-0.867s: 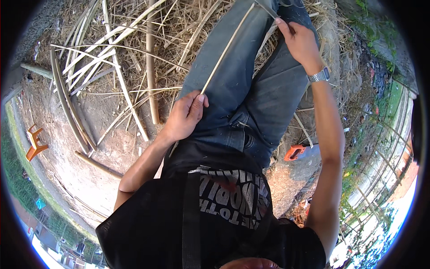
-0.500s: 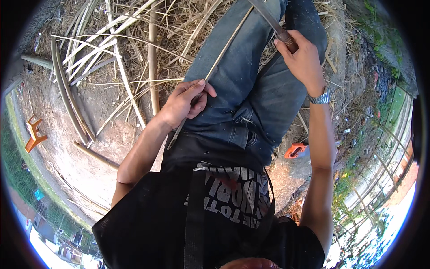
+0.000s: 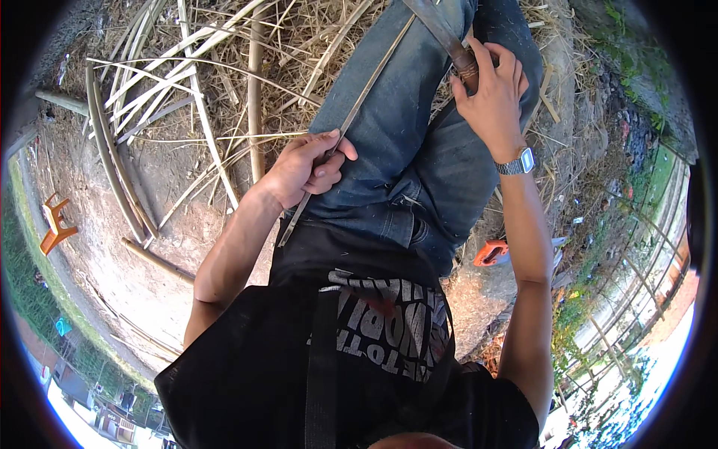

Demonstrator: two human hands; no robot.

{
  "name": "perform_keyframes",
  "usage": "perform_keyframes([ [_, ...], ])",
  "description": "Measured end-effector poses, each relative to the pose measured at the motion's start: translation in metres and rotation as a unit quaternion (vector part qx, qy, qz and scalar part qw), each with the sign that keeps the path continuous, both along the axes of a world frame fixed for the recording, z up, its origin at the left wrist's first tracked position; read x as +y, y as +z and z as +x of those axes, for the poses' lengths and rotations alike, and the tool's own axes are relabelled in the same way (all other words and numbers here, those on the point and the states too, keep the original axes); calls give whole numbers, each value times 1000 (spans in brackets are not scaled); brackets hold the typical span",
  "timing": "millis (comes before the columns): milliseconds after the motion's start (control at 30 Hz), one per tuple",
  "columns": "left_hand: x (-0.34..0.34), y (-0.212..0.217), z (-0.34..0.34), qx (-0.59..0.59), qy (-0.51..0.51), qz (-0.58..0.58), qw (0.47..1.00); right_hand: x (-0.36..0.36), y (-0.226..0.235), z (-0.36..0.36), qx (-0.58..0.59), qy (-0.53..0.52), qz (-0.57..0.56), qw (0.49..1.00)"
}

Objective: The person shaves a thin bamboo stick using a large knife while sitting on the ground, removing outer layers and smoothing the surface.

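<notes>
My left hand (image 3: 314, 166) is closed around a thin bamboo strip (image 3: 374, 80), pinching it between thumb and fingers above my left thigh. The strip slants up over the jeans toward the knee, and its lower end sticks out below the hand near my waist. In my right hand (image 3: 493, 96) is a large knife (image 3: 440, 30) with a brown wooden handle, gripped between thumb and index finger; the other fingers are looser. The blade points up and left, crossing close to the strip's upper end by the knee. The blade's tip lies beyond the picture's upper edge.
Split bamboo strips (image 3: 196, 52) and dry shavings cover the ground at the upper left. A thicker pole (image 3: 255, 97) lies among them. An orange-handled saw (image 3: 491, 253) rests beside my right hip. An orange stool (image 3: 57, 224) stands at the far left.
The knife and my right hand have shifted slightly left, with the wrist turned so the watch face shows. My right fingers have loosened. The left hand stays nearly in place on the strip.
</notes>
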State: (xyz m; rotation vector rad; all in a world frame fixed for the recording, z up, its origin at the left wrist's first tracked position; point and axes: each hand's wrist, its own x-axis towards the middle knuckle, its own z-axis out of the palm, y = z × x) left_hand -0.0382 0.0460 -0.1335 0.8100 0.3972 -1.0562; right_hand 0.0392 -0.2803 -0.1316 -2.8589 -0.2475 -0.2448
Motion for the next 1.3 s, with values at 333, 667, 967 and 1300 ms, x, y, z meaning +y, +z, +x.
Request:
perform_keyframes([
  [333, -2, 0, 1, -11, 2, 4, 1000, 5, 2, -7, -52, 8, -78, 996],
  [667, -8, 10, 1, -29, -1, 51, 998, 1, -3, -4, 10, -16, 11, 1000],
  [967, 6, -6, 9, 74, 9, -76, 994, 3, 16, -7, 135, -2, 93, 986],
  [1300, 16, -24, 3, 171, 47, -227, 958, 36, 24, -36, 205, 123, 50, 970],
])
